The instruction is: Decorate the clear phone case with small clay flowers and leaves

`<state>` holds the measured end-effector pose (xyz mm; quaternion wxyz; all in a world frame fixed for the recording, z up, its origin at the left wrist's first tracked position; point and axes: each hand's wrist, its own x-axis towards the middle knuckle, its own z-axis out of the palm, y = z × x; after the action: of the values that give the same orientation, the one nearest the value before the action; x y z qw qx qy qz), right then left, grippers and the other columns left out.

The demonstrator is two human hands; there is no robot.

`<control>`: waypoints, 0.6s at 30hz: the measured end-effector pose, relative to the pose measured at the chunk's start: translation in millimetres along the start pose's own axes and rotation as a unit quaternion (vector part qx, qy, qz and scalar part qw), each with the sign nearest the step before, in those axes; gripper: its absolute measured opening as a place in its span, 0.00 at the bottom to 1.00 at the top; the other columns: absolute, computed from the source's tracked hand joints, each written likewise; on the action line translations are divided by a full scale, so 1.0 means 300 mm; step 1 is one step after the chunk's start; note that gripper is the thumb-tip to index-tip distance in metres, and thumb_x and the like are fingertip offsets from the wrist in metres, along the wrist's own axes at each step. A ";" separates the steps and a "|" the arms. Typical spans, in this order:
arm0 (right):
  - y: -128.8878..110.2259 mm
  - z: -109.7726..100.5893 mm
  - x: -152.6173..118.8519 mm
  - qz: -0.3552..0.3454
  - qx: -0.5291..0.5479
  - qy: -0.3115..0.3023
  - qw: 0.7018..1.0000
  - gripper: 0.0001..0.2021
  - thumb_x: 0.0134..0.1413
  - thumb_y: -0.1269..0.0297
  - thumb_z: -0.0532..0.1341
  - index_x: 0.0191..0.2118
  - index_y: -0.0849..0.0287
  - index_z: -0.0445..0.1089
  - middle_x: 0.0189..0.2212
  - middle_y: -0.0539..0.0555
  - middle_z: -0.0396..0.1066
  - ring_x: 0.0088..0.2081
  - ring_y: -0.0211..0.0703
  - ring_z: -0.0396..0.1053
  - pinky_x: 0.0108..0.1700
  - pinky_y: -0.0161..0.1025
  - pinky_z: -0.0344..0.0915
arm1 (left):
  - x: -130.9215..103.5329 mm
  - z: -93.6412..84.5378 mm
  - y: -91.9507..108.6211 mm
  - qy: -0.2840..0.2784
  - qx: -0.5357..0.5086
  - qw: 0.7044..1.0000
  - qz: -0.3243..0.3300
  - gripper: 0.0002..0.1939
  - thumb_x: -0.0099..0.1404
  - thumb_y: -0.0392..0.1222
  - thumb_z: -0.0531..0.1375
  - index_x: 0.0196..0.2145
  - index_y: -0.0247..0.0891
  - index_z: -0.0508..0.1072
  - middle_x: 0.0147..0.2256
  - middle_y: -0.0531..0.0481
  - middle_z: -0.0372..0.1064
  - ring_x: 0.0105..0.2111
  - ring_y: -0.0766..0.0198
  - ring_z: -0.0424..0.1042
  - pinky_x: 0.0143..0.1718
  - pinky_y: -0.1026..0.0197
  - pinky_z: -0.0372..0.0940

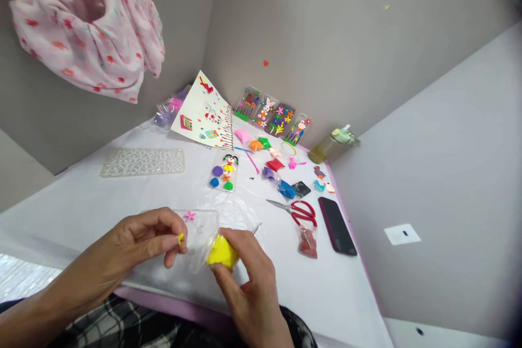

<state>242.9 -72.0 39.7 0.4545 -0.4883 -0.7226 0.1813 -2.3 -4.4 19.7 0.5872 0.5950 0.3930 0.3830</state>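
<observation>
Between the thumb and fingertips of my left hand [147, 236] is a tiny piece of yellow clay [180, 238]. My right hand [253, 277] grips a clear plastic bag with a lump of yellow modelling clay [222, 253] inside, its loose end pointing toward my left hand. Behind both hands lies a clear phone case [210, 220], partly hidden, with a pink clay star shape [190, 216] on it. Beyond that, a second clear case [222, 176] carries a clay girl figure and several coloured clay dots.
Red-handled scissors [299, 211], a bag of brownish-red clay [308, 242] and a dark phone [336, 225] lie on the right. Several clay packets, including a blue one [287, 190], sit farther back. A bottle [332, 144] stands at the wall; a patterned clear case [142, 162] lies left.
</observation>
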 end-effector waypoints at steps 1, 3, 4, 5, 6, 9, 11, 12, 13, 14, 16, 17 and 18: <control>0.003 -0.001 0.002 -0.002 0.003 0.003 1.000 0.26 0.64 0.79 0.67 0.63 0.49 0.76 0.48 0.53 0.84 0.47 0.45 0.82 0.51 0.38 0.79 | 0.002 0.005 0.000 -0.008 -0.030 0.999 -0.007 0.11 0.74 0.55 0.68 0.37 0.47 0.83 0.30 0.54 0.79 0.26 0.64 0.74 0.33 0.65 0.74; 0.009 -0.002 0.005 -0.004 0.006 0.007 1.000 0.25 0.64 0.78 0.67 0.63 0.49 0.76 0.48 0.53 0.85 0.47 0.46 0.82 0.50 0.38 0.80 | 0.006 0.012 -0.004 -0.012 -0.075 0.997 -0.024 0.10 0.73 0.55 0.69 0.39 0.49 0.85 0.31 0.54 0.81 0.25 0.65 0.74 0.33 0.66 0.73; 0.013 -0.003 0.006 -0.003 0.004 0.010 1.000 0.25 0.65 0.78 0.67 0.62 0.49 0.76 0.48 0.54 0.85 0.47 0.46 0.82 0.50 0.38 0.80 | 0.007 0.014 -0.007 -0.006 -0.080 0.996 -0.032 0.10 0.73 0.55 0.70 0.39 0.49 0.85 0.31 0.53 0.82 0.26 0.64 0.75 0.34 0.65 0.73; 0.019 -0.004 0.007 0.001 0.002 0.014 1.000 0.24 0.65 0.78 0.67 0.62 0.50 0.76 0.48 0.54 0.85 0.47 0.46 0.82 0.50 0.38 0.80 | 0.007 0.015 -0.009 0.000 -0.080 0.996 -0.038 0.10 0.73 0.55 0.70 0.39 0.49 0.86 0.31 0.53 0.83 0.27 0.63 0.76 0.34 0.65 0.74; 0.025 -0.005 0.008 0.006 0.001 0.019 1.000 0.23 0.65 0.78 0.67 0.62 0.50 0.77 0.48 0.54 0.85 0.47 0.46 0.82 0.50 0.38 0.80 | 0.007 0.015 -0.011 0.005 -0.077 0.996 -0.043 0.11 0.73 0.56 0.70 0.39 0.48 0.86 0.30 0.52 0.83 0.28 0.62 0.77 0.35 0.64 0.74; 0.052 -0.012 0.013 0.019 -0.003 0.036 0.999 0.21 0.66 0.77 0.67 0.61 0.52 0.78 0.48 0.56 0.85 0.47 0.47 0.83 0.48 0.40 0.81 | 0.005 0.013 -0.010 0.008 -0.071 0.997 -0.043 0.12 0.73 0.56 0.69 0.40 0.48 0.87 0.28 0.51 0.82 0.29 0.59 0.78 0.35 0.63 0.74; 0.074 -0.016 0.018 0.031 -0.004 0.040 0.999 0.20 0.65 0.76 0.67 0.59 0.53 0.78 0.48 0.56 0.85 0.47 0.49 0.84 0.49 0.41 0.81 | 0.006 0.013 -0.003 0.003 -0.068 0.997 -0.043 0.11 0.73 0.56 0.69 0.42 0.49 0.87 0.28 0.52 0.82 0.30 0.59 0.80 0.35 0.64 0.74; 0.084 -0.016 0.022 0.037 -0.005 0.042 0.998 0.19 0.65 0.75 0.68 0.59 0.53 0.78 0.47 0.56 0.85 0.47 0.49 0.84 0.49 0.42 0.81 | 0.008 0.014 0.002 0.001 -0.069 0.997 -0.046 0.09 0.72 0.54 0.70 0.43 0.50 0.87 0.29 0.53 0.82 0.31 0.59 0.81 0.36 0.64 0.75; 0.095 -0.017 0.025 0.043 -0.004 0.044 0.998 0.19 0.65 0.75 0.68 0.58 0.53 0.79 0.47 0.56 0.86 0.47 0.49 0.84 0.50 0.42 0.81 | 0.011 0.015 0.007 -0.002 -0.070 0.996 -0.048 0.08 0.69 0.52 0.72 0.43 0.50 0.87 0.30 0.53 0.82 0.32 0.59 0.82 0.36 0.64 0.75; 0.105 -0.016 0.027 0.048 -0.003 0.047 0.998 0.19 0.64 0.74 0.68 0.58 0.54 0.79 0.47 0.56 0.86 0.47 0.49 0.84 0.50 0.42 0.81 | 0.014 0.017 0.011 -0.003 -0.070 0.996 -0.047 0.08 0.67 0.50 0.74 0.42 0.50 0.87 0.30 0.54 0.82 0.31 0.59 0.82 0.36 0.64 0.75; 0.123 -0.011 0.031 0.058 -0.002 0.055 0.997 0.18 0.64 0.74 0.68 0.57 0.54 0.80 0.47 0.56 0.86 0.46 0.49 0.84 0.50 0.42 0.81 | 0.020 0.020 0.017 -0.005 -0.069 0.997 -0.043 0.07 0.63 0.48 0.76 0.39 0.49 0.86 0.29 0.56 0.81 0.30 0.60 0.82 0.35 0.65 0.75; 0.131 -0.008 0.031 0.062 -0.002 0.058 0.996 0.17 0.64 0.73 0.68 0.57 0.54 0.80 0.46 0.56 0.86 0.46 0.49 0.84 0.50 0.42 0.81 | 0.023 0.021 0.018 -0.004 -0.066 0.997 -0.040 0.07 0.63 0.48 0.76 0.37 0.48 0.85 0.27 0.56 0.81 0.29 0.60 0.81 0.34 0.65 0.74; 0.137 -0.005 0.031 0.065 -0.002 0.060 0.996 0.17 0.65 0.73 0.68 0.57 0.55 0.80 0.46 0.56 0.86 0.46 0.49 0.83 0.50 0.42 0.81 | 0.025 0.022 0.017 -0.003 -0.062 0.997 -0.040 0.07 0.64 0.49 0.75 0.35 0.47 0.84 0.25 0.56 0.80 0.28 0.60 0.80 0.33 0.65 0.73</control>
<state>265.3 -45.2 16.0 0.4830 -0.5455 -0.6611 0.1791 6.7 -0.2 24.6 0.6386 0.5429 0.3901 0.3812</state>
